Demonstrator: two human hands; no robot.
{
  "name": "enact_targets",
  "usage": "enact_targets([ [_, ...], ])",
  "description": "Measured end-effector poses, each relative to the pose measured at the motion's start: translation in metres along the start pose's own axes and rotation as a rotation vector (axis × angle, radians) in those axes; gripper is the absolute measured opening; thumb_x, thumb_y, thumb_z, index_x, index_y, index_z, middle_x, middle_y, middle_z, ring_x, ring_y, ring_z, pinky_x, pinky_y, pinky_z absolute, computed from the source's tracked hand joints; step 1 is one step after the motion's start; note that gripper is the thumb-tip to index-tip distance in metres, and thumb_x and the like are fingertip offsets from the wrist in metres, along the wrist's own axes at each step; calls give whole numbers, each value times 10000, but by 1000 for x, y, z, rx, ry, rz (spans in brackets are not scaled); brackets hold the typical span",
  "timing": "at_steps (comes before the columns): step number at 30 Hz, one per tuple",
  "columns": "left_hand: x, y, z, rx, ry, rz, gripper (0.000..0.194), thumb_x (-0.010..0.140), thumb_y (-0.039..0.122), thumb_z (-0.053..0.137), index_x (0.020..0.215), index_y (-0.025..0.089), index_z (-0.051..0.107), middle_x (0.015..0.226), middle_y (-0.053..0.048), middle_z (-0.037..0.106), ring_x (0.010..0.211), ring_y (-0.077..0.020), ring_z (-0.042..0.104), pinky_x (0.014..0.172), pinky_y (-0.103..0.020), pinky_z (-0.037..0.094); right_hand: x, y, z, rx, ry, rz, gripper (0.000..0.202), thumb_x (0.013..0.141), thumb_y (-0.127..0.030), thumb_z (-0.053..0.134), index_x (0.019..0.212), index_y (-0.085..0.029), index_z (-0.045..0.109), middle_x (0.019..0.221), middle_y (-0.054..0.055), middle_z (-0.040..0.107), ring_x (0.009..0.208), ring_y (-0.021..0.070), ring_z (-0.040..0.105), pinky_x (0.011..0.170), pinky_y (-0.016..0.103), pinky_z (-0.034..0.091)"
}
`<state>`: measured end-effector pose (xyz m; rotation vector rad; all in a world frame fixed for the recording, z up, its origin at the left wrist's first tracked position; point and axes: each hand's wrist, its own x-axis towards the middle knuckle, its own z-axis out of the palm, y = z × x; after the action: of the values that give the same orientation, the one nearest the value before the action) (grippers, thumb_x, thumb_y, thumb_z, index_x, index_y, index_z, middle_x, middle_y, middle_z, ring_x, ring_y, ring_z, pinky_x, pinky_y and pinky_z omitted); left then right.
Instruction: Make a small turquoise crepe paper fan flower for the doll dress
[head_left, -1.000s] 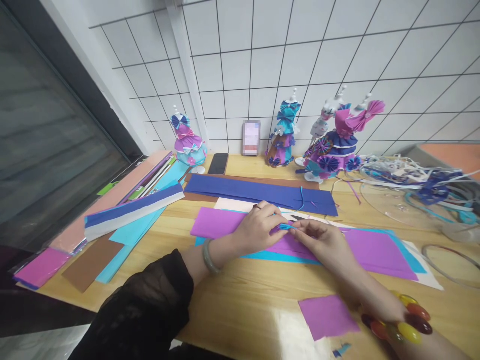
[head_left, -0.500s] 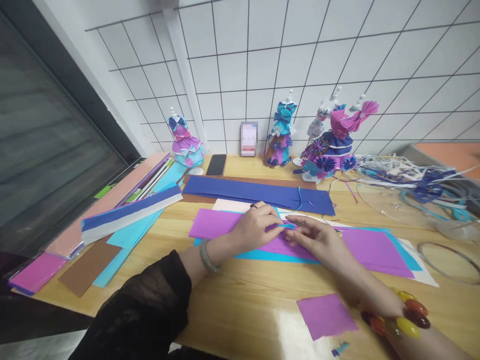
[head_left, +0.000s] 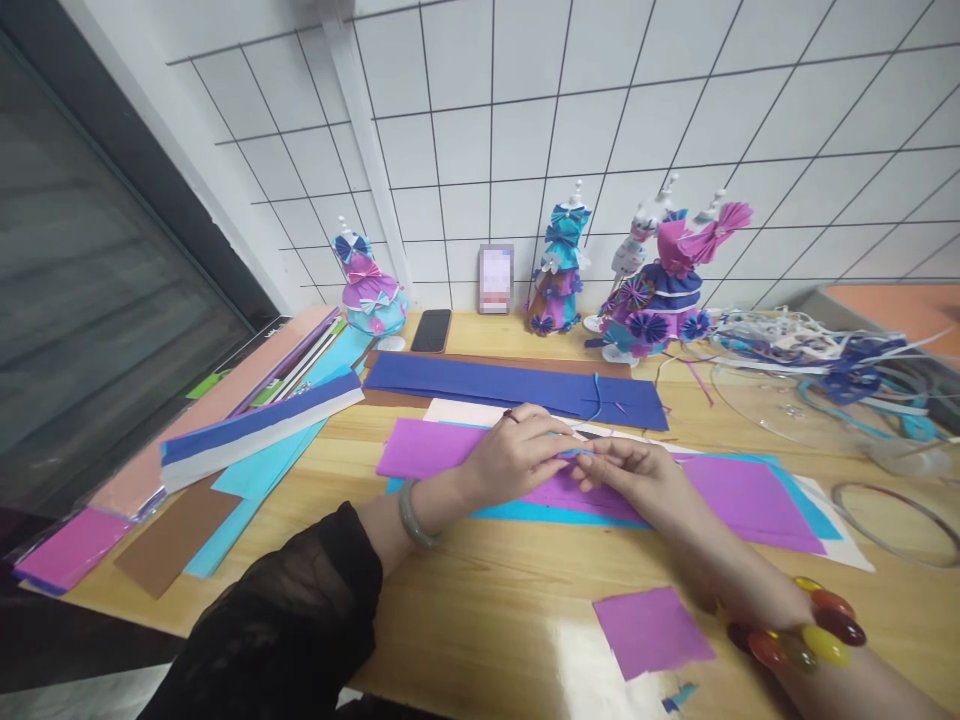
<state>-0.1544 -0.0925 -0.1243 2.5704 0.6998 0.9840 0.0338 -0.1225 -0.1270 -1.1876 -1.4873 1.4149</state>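
Note:
My left hand (head_left: 514, 450) and my right hand (head_left: 639, 478) meet over the stacked paper sheets, fingertips closed together. Pinched between them is a small blue folded paper piece (head_left: 576, 453), mostly covered by the fingers. Underneath lie a long purple paper strip (head_left: 750, 500), a bright blue sheet (head_left: 517, 511) and a whitish sheet. Nearer to me, a purple paper square (head_left: 652, 630) rests on the table beside a tiny blue scrap (head_left: 680, 697).
Behind the hands lies a dark blue paper strip (head_left: 510, 385) with cords on it. Small dress forms in paper dresses (head_left: 562, 260) and phones (head_left: 431, 330) stand or lie near the tiled wall. Tangled ribbons (head_left: 817, 345) fill the right; coloured papers (head_left: 180, 530) lie left.
My right hand's fingers have closed onto the blue paper piece, where they were apart beside it. My left fingers have shifted slightly right, covering more of it.

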Motion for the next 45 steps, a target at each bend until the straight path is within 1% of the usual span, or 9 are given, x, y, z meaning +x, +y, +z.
enact_targets([
  [5,0,1,-1,-50,-64,-29,228,841,255,431,943,188,623,901,-50,654,922,-151,540,865,-310,363,0,-1,0,56,-64,58,258,708,-405,630,767,-154,625,629,16,651,555,121,579,605,259,452],
  [15,2,-4,3,-173,87,25,166,797,240,513,866,148,634,814,-67,666,812,-146,579,772,-300,418,-2,-5,1,89,-93,77,261,722,-416,613,728,-155,605,626,12,624,528,101,541,578,244,426],
  [20,2,-1,2,-208,97,-8,276,739,289,595,977,150,598,931,-75,650,890,-160,567,813,-300,417,-2,-3,1,100,-49,79,269,700,-421,636,784,-166,616,611,6,630,512,107,545,564,250,430],
  [23,3,4,-1,-212,99,-74,368,687,345,641,994,150,586,959,-80,639,916,-172,557,826,-301,417,-3,-3,1,42,-23,12,253,713,-420,622,760,-171,624,590,2,623,534,119,553,584,258,436],
  [28,4,8,-3,-217,106,-87,175,751,233,565,895,156,627,840,-59,645,819,-142,568,778,-273,432,-6,-3,5,-110,61,-121,229,741,-393,597,811,-180,643,619,5,604,561,130,539,570,262,437],
  [32,5,5,-3,-195,132,-59,138,749,188,553,846,152,644,770,-60,642,756,-132,569,728,-262,440,-5,-2,3,-342,136,-304,194,766,-351,573,838,-202,675,737,38,613,674,160,539,615,282,434],
  [36,5,3,-2,-165,144,-40,112,749,182,553,807,150,642,746,-59,646,723,-130,574,701,-263,441,-2,0,0,-486,176,-488,160,787,-285,555,876,-226,675,749,40,558,717,163,522,644,295,433],
  [41,5,4,-2,-129,158,1,94,752,173,548,770,143,635,744,-62,661,717,-129,584,700,-267,434,-1,2,-1,-515,178,-491,206,795,-286,540,975,-226,622,913,75,571,823,186,548,632,289,455],
  [45,6,4,-3,-98,154,16,96,757,176,544,777,145,632,755,-60,667,719,-131,588,705,-275,428,-3,0,0,-519,162,-480,130,804,-288,529,852,-213,624,827,59,608,767,178,562,644,292,453],
])
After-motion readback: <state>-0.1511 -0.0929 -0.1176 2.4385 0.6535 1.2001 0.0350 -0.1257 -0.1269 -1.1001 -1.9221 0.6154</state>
